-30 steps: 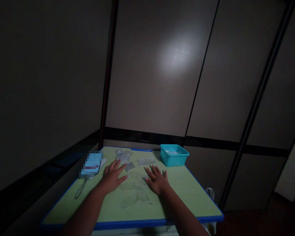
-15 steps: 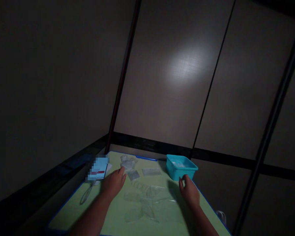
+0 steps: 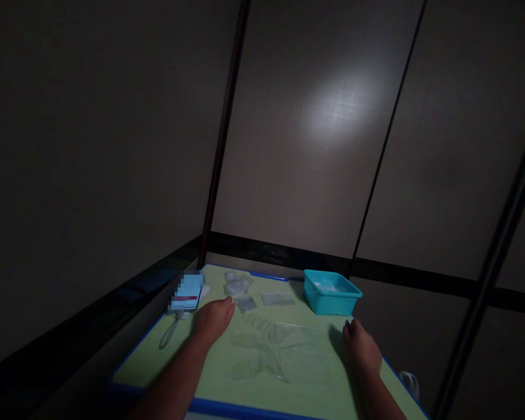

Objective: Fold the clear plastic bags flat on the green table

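My left hand (image 3: 214, 319) is closed beside a small grey-white flat packet (image 3: 247, 304); whether its fingertips pinch anything is hidden. On the right side of the table, my right hand (image 3: 363, 347) hovers with curled fingers, in front of a turquoise plastic basin (image 3: 332, 300); what it holds, if anything, cannot be made out. Between my hands a thin clear plastic piece (image 3: 269, 353) lies spread, with several lobes like a disposable glove. Farther back are a second flat packet (image 3: 277, 298) and a crumpled translucent plastic wrapper (image 3: 237, 284). Whitish contents show inside the basin.
A phone (image 3: 187, 291) with a wrist strap (image 3: 170, 332) rests at the left edge of the green table (image 3: 214, 388), which has a blue rim. Dark panelled walls (image 3: 297, 192) stand close behind and left. A white looped object (image 3: 410, 384) is low at right.
The view has shifted, so the table appears farther right. My right hand has moved away from the basin's front, toward the near right. My left hand stays near the small packet.
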The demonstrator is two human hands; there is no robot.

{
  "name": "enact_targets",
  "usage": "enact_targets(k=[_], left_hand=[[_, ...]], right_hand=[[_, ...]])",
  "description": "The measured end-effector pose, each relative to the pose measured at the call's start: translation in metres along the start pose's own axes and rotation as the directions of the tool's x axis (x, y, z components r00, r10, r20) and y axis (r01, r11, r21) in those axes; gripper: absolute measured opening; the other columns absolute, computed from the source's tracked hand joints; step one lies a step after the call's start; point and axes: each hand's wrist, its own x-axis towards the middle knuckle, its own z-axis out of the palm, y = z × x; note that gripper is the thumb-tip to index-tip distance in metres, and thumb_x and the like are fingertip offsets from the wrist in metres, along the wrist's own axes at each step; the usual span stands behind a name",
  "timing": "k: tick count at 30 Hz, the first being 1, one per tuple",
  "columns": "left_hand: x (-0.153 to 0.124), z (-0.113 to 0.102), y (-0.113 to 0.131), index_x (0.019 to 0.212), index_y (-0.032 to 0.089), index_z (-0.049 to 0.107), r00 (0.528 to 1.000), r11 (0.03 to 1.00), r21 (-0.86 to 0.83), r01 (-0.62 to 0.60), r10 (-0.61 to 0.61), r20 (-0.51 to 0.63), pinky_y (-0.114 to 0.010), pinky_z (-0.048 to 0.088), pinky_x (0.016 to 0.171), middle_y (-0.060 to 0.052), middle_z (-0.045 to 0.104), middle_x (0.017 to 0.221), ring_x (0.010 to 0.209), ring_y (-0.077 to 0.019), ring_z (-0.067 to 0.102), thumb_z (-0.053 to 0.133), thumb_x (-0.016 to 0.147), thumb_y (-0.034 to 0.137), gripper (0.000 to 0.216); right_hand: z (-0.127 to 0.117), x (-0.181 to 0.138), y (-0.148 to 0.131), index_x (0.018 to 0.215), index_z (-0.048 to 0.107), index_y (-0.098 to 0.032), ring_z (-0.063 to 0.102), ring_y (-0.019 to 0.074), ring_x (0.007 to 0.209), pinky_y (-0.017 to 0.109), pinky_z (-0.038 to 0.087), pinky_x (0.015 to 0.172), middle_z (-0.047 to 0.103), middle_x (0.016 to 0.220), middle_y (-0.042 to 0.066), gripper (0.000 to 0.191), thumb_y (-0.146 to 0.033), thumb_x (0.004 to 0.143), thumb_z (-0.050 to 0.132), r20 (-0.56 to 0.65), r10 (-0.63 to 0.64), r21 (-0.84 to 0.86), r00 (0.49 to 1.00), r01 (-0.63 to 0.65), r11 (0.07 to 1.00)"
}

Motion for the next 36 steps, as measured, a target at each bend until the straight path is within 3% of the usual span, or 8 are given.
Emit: enact_targets(k=[5, 10, 15, 19, 23, 30, 33, 36], left_hand=[[-0.001, -0.001, 0.002, 0.09, 0.02, 0.058, 0.998, 1.0, 0.024, -0.017, 0.018, -0.063, -0.029, 0.041, 0.069, -0.006, 0.065, 0.081, 0.078, -0.0182, 0.06, 0.029, 0.089, 0.032, 0.031], [-0.003, 0.009, 0.019, 0.119, 0.026, 0.049, 0.933, 0.947, 0.037, -0.319, 0.321, -0.162, -0.043, 0.021, 0.102, -0.007, 0.045, 0.131, 0.122, -0.0247, 0.035, 0.045, 0.082, 0.041, 0.04], [-0.003, 0.027, 0.022, 0.136, 0.04, 0.018, 0.954, 0.954, 0.001, -0.299, 0.299, -0.024, -0.057, 0.005, 0.102, 0.0, 0.008, 0.149, 0.134, -0.028, 0.004, 0.032, 0.085, 0.052, 0.054], [0.0, 0.034, 0.018, 0.136, 0.042, 0.01, 0.964, 0.972, -0.03, -0.234, 0.236, 0.124, -0.061, 0.004, 0.099, 0.0, 0.0, 0.148, 0.134, -0.0287, -0.002, 0.018, 0.084, 0.06, 0.055], [0.001, 0.036, 0.017, 0.135, 0.044, 0.006, 0.962, 0.975, -0.049, -0.217, 0.222, 0.159, -0.06, 0.002, 0.099, 0.001, -0.003, 0.148, 0.134, -0.027, -0.006, 0.014, 0.084, 0.062, 0.055], [0.0, 0.022, 0.021, 0.137, 0.036, 0.015, 0.963, 0.967, -0.043, -0.251, 0.254, 0.092, -0.055, 0.008, 0.102, -0.004, 0.006, 0.149, 0.134, -0.0276, 0.005, 0.023, 0.085, 0.057, 0.057], [-0.001, 0.009, 0.024, 0.131, 0.026, 0.035, 0.941, 0.943, -0.001, -0.333, 0.332, -0.057, -0.044, 0.021, 0.102, -0.009, 0.034, 0.139, 0.125, -0.0247, 0.031, 0.031, 0.087, 0.045, 0.049], [-0.002, 0.003, 0.028, 0.101, 0.02, 0.059, 0.941, 0.947, 0.05, -0.318, 0.322, -0.108, -0.035, 0.037, 0.087, -0.009, 0.059, 0.101, 0.099, -0.0213, 0.05, 0.028, 0.089, 0.031, 0.034]], right_hand=[[0.006, 0.002, 0.003, 0.086, 0.05, -0.023, 0.062, 0.0208, 0.07, 0.025, 0.032, 0.049, 0.064, 0.08, 0.007, 0.034, -0.039, 0.089, 0.02, 0.011, 0.017, -0.034, 1.0, -0.016, 0.999], [0.006, 0.0, -0.005, 0.09, 0.051, -0.021, 0.062, 0.0222, 0.073, 0.026, 0.034, 0.051, 0.064, 0.083, 0.008, 0.031, -0.035, 0.089, 0.023, 0.015, -0.047, -0.074, 0.999, 0.048, 0.996], [0.004, -0.001, -0.008, 0.093, 0.052, -0.02, 0.062, 0.022, 0.075, 0.027, 0.036, 0.055, 0.064, 0.083, 0.009, 0.031, -0.032, 0.089, 0.024, 0.036, -0.046, -0.084, 0.998, 0.049, 0.995], [0.005, -0.001, -0.006, 0.093, 0.052, -0.02, 0.061, 0.0216, 0.076, 0.027, 0.036, 0.055, 0.064, 0.084, 0.009, 0.032, -0.033, 0.089, 0.023, 0.032, -0.05, -0.071, 0.998, 0.053, 0.996], [0.006, 0.001, -0.005, 0.092, 0.052, -0.021, 0.061, 0.0209, 0.077, 0.027, 0.036, 0.056, 0.064, 0.085, 0.009, 0.031, -0.034, 0.089, 0.024, 0.041, -0.017, -0.057, 0.999, 0.019, 0.998], [0.003, -0.001, -0.006, 0.093, 0.053, -0.02, 0.061, 0.0209, 0.077, 0.027, 0.037, 0.057, 0.064, 0.086, 0.009, 0.034, -0.036, 0.089, 0.023, 0.046, -0.013, -0.043, 0.999, 0.015, 0.999], [0.0, -0.002, -0.008, 0.093, 0.054, -0.02, 0.061, 0.0208, 0.078, 0.027, 0.037, 0.058, 0.064, 0.086, 0.009, 0.034, -0.036, 0.089, 0.024, 0.051, -0.013, -0.045, 0.999, 0.015, 0.999], [-0.004, -0.003, -0.01, 0.093, 0.054, -0.02, 0.061, 0.0208, 0.078, 0.027, 0.038, 0.058, 0.064, 0.086, 0.009, 0.035, -0.036, 0.089, 0.024, 0.067, -0.002, -0.047, 0.998, 0.006, 0.999]])
